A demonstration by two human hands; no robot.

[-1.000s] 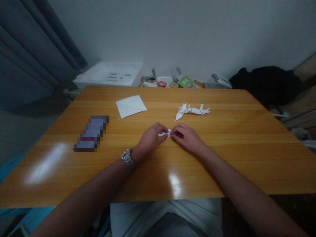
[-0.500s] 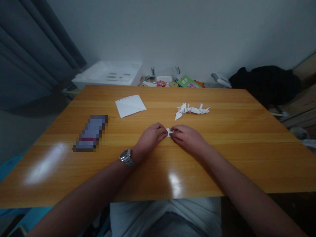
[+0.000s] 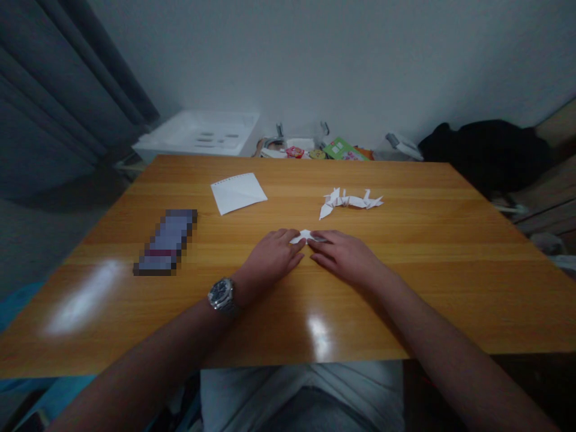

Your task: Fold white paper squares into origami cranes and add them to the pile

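A small folded white paper piece (image 3: 306, 236) lies on the wooden table (image 3: 427, 270) between my two hands. My left hand (image 3: 274, 258), with a metal watch (image 3: 220, 294) on its wrist, lies with its fingers stretched out flat, and the fingertips press the left end of the piece. Opposite it, my right hand (image 3: 344, 257) is also flat, its fingertips resting on the right end. Neither hand grips the paper.
Several folded white paper figures (image 3: 350, 201) lie just beyond my hands. A flat white sheet (image 3: 238, 193) sits at the back left, and a pixelated dark object (image 3: 166, 241) to the left. Behind the table are a white plastic bin (image 3: 198, 135), small clutter (image 3: 315, 151) and a black bag (image 3: 486, 150).
Both hands have gone from pinching the small paper piece to lying flat with fingers stretched over it. The piece now sits slightly farther from me on the table.
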